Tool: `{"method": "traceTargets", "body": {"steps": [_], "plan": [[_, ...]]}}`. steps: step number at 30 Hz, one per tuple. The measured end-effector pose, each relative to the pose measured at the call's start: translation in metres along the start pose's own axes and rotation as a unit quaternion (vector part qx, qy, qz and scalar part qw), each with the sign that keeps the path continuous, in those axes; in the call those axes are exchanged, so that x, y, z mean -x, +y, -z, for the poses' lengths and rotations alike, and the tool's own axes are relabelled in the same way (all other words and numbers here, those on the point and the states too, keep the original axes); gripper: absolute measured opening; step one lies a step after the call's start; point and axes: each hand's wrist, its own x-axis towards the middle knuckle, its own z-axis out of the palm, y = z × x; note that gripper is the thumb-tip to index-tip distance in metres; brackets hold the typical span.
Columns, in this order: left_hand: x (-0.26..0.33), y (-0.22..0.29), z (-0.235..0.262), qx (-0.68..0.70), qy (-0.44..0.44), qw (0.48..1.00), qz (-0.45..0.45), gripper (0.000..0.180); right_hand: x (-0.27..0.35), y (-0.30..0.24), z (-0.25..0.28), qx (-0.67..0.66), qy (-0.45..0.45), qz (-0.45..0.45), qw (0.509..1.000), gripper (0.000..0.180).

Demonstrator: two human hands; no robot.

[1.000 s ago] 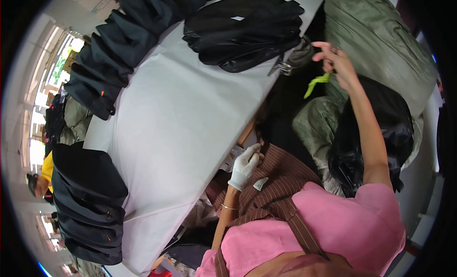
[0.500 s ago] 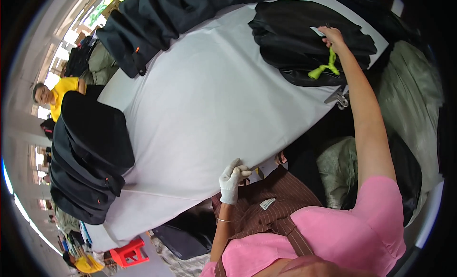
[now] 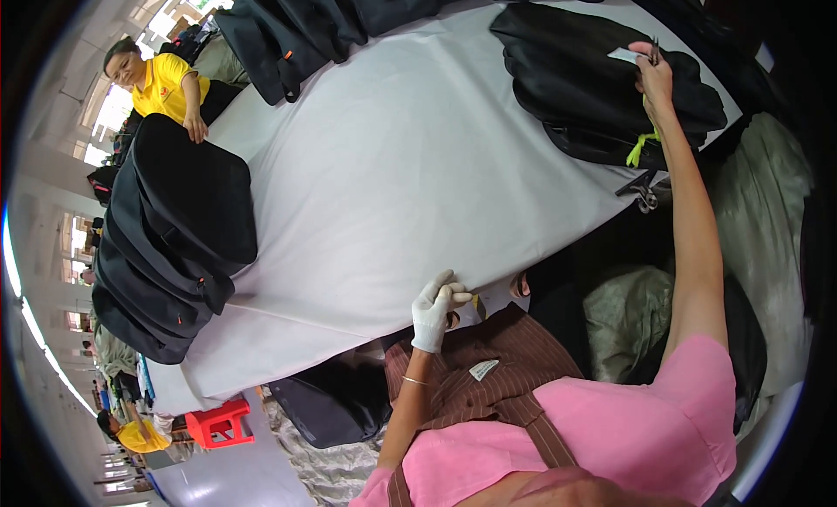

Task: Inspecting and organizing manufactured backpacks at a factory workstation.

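Note:
At the far right of the table, my bare right hand [image 3: 656, 81] is closed on small dark snips [image 3: 655, 45], whose tips show above the fingers. A yellow-green cloth strip [image 3: 643, 146] hangs below that hand. A small white slip [image 3: 625, 55] sticks out at its fingers. Beneath lies a pile of black bags [image 3: 575, 71], smooth and folded. My left hand [image 3: 431, 313], in a white glove, is held by the near table edge. Its fingers are loosely bent and apart, with nothing seen in them.
Black bags [image 3: 187, 193] are stacked at the table's left, where a person in yellow [image 3: 166, 88] rests a hand. More black bags [image 3: 323, 19] line the far edge of the white-covered table [image 3: 384, 158]. A metal clamp [image 3: 643, 193] grips its right edge. A red stool [image 3: 222, 422] stands lower left.
The view has shifted, with the table lying further right. My right hand stays over the black pile, its strip hanging closer to the wrist. The person in yellow has come to the left stack.

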Motion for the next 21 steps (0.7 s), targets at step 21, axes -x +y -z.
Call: {"method": "traceTargets", "body": {"steps": [21], "plan": [[0.058,0.023,0.067,-0.407,0.091,0.884,-0.212,0.037,0.383,0.004,-0.002,0.157,-0.401,0.050,0.901,0.014]]}}
